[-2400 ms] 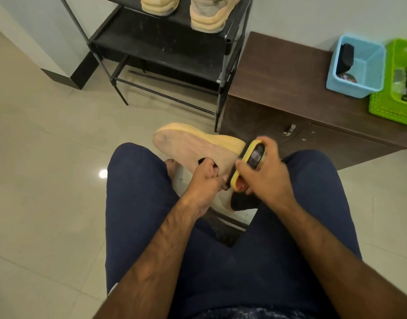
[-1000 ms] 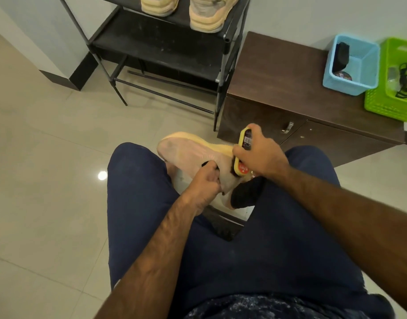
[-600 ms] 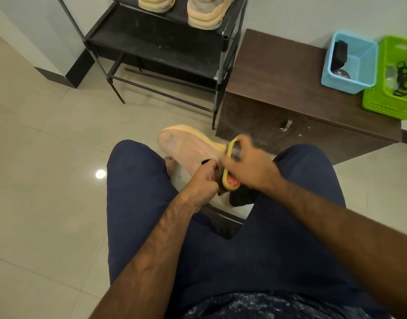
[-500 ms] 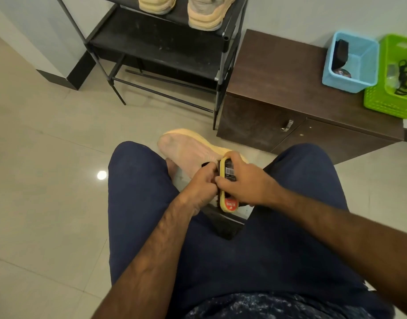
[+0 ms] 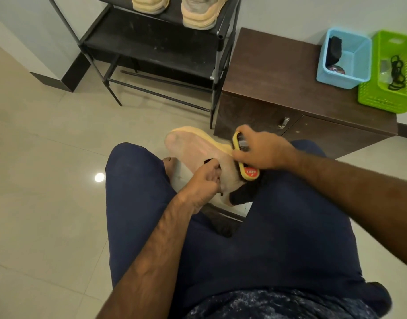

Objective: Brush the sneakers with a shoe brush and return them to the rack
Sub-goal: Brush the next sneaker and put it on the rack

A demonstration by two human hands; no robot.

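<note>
A beige sneaker [image 5: 193, 148] with a yellow sole lies on its side between my knees, toe pointing away. My left hand [image 5: 203, 180] grips it at the dark collar opening. My right hand [image 5: 262, 149] holds a yellow shoe brush [image 5: 248, 172] with a red label, bristles against the sneaker's side near the heel. Two more beige sneakers [image 5: 197, 12] stand on the upper shelf of the black shoe rack [image 5: 165, 49] ahead.
A dark wooden cabinet [image 5: 278, 77] stands right of the rack, close to my right knee. On it sit a blue basket [image 5: 356, 63] and a green basket [image 5: 405, 93]. Pale tiled floor [image 5: 48, 180] spreads to the left.
My right hand has swept the brush back and forth along the sneaker; since half a second ago it moved from beside my left hand outward toward the sole. The left hand's grip stayed put.
</note>
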